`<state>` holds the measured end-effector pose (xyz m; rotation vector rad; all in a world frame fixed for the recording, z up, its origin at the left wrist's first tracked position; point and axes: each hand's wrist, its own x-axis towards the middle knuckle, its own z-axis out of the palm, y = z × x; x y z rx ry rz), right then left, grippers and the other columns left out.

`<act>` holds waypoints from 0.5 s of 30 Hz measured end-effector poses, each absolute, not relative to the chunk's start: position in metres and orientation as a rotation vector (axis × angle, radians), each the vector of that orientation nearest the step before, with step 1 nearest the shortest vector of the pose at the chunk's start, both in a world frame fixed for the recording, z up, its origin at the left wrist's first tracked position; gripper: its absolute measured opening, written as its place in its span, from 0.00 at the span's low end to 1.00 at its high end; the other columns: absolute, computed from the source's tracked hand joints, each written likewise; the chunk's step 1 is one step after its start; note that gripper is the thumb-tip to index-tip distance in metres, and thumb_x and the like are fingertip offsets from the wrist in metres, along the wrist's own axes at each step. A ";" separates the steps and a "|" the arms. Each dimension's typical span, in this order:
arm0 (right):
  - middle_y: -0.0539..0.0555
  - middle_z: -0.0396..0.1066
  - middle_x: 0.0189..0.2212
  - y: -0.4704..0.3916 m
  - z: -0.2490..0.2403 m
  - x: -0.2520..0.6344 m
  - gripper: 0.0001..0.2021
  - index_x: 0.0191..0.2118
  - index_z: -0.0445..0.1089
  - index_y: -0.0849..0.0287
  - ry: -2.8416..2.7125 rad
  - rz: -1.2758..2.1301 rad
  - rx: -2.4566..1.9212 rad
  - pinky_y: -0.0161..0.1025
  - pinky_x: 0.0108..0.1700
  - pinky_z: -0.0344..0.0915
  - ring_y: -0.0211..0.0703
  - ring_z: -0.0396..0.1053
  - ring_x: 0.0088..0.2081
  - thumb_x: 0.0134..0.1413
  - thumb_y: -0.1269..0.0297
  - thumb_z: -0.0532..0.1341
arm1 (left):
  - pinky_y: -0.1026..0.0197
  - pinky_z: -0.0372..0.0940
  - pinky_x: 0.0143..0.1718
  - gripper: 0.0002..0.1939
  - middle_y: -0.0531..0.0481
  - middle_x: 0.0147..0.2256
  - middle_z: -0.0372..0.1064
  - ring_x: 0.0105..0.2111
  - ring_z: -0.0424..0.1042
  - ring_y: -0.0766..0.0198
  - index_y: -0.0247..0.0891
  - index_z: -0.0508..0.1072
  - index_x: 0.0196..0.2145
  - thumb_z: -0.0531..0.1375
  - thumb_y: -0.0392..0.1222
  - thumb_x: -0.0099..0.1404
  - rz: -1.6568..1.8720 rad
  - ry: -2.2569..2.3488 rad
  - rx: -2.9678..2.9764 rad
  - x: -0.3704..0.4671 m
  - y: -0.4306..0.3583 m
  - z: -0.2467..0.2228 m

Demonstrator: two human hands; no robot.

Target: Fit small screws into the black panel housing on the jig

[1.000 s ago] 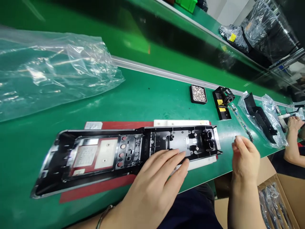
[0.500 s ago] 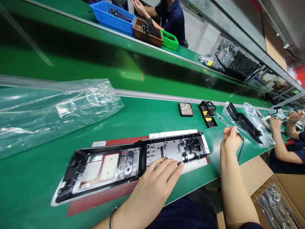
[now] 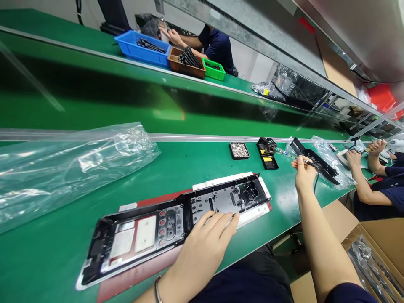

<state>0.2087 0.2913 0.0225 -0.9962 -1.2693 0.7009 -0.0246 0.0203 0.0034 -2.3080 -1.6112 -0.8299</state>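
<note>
Left hand (image 3: 206, 240) flat, fingers spread, pressing the near edge of the long black housing (image 3: 172, 225) onto the counter (image 3: 63, 252). Housing lies open side up on a red mat (image 3: 148, 269) with a white plate (image 3: 252, 212) under its far end, directly under and ahead of the left hand.

Right hand (image 3: 303, 171) is up and out to the right of the housing, closed around a slim tool (image 3: 292, 156). It looks like a soldering iron with its tip toward the black stand (image 3: 267, 152) just left of the hand; cord hangs below the wrist. Can't tell for sure whether the tip is seated in the stand.

Small black tray of screws (image 3: 239, 150) left of the stand. Bagged black part (image 3: 315, 160) just beyond the right hand. Clear plastic bag (image 3: 69, 164) well off to the left of the left hand.

Progress, my read: housing is positioned and held; tool is in hand but well apart from the housing. No tool work on the housing visible yet, so that part is left.

Co-worker's hands (image 3: 353, 159) farther right, separate job.
</note>
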 end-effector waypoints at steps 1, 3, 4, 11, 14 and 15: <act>0.64 0.63 0.32 0.295 0.017 0.209 0.41 0.46 0.61 0.78 -1.251 0.755 -0.995 0.26 0.32 0.69 0.45 0.67 0.32 0.39 0.41 0.65 | 0.48 0.66 0.43 0.15 0.41 0.44 0.69 0.40 0.68 0.55 0.30 0.68 0.51 0.52 0.27 0.67 -0.835 -1.601 -2.308 -0.025 0.021 0.004; 0.65 0.63 0.34 0.299 0.008 0.211 0.43 0.48 0.59 0.78 -1.198 0.855 -0.997 0.24 0.33 0.68 0.44 0.67 0.34 0.36 0.41 0.65 | 0.47 0.66 0.43 0.15 0.41 0.43 0.69 0.40 0.68 0.55 0.28 0.68 0.50 0.53 0.28 0.67 -0.845 -1.580 -2.307 -0.025 0.021 0.005; 0.65 0.62 0.34 0.299 0.004 0.212 0.44 0.48 0.58 0.77 -1.170 0.895 -0.998 0.24 0.33 0.68 0.43 0.67 0.34 0.35 0.41 0.66 | 0.47 0.65 0.43 0.14 0.41 0.43 0.69 0.40 0.68 0.55 0.28 0.68 0.50 0.53 0.28 0.67 -0.850 -1.571 -2.305 -0.025 0.021 0.005; 0.65 0.62 0.38 0.261 -0.024 0.226 0.43 0.51 0.56 0.75 -1.097 0.889 -0.940 0.26 0.40 0.70 0.42 0.67 0.37 0.42 0.41 0.68 | 0.50 0.63 0.43 0.14 0.43 0.42 0.69 0.40 0.67 0.56 0.30 0.69 0.50 0.51 0.31 0.69 -0.867 -1.547 -2.274 -0.025 0.023 0.001; 0.63 0.62 0.35 0.246 -0.020 0.240 0.37 0.48 0.58 0.75 -1.114 0.729 -0.907 0.28 0.38 0.69 0.42 0.67 0.34 0.49 0.43 0.67 | 0.50 0.62 0.45 0.14 0.43 0.43 0.69 0.41 0.67 0.57 0.31 0.69 0.50 0.51 0.31 0.69 -0.871 -1.572 -2.260 -0.025 0.021 -0.002; 0.62 0.62 0.33 0.243 -0.014 0.245 0.35 0.47 0.60 0.75 -1.119 0.651 -0.895 0.27 0.35 0.69 0.40 0.66 0.32 0.52 0.43 0.67 | 0.50 0.61 0.47 0.14 0.43 0.43 0.69 0.41 0.67 0.56 0.31 0.69 0.50 0.51 0.30 0.69 -0.871 -1.584 -2.255 -0.024 0.021 -0.002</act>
